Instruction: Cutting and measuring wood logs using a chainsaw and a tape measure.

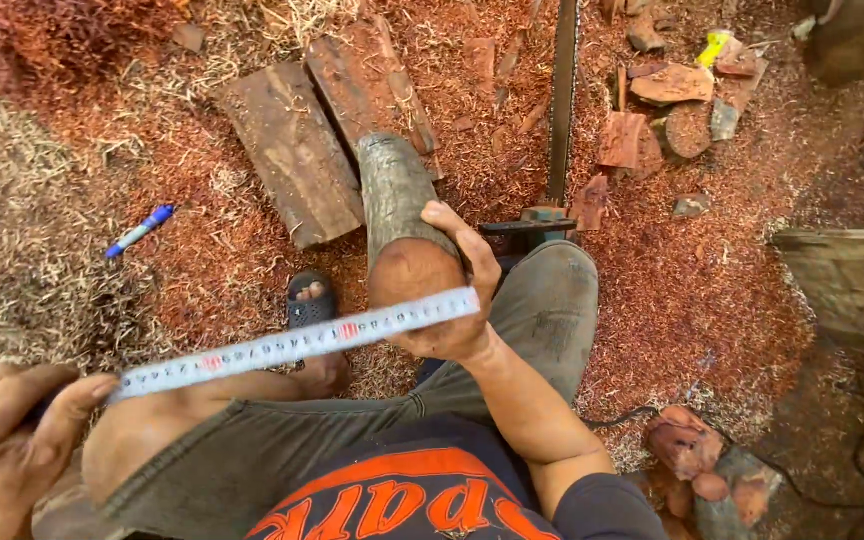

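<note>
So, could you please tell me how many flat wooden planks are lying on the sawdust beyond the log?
2: the left plank and the right plank lie side by side; sawdust may hide others.

Even, soft daylight all over, no hard shadows, just a faint dark patch under the log (pixel 399 205) where it meets the sawdust. Colours run warm and reddish. The tape measure (pixel 292 345) across the log's cut end is the brightest bit, slightly washed out. The left hand (pixel 7 450), below-left of the log, looks a bit soft. Frame edges bend a little, wide-lens style
</note>
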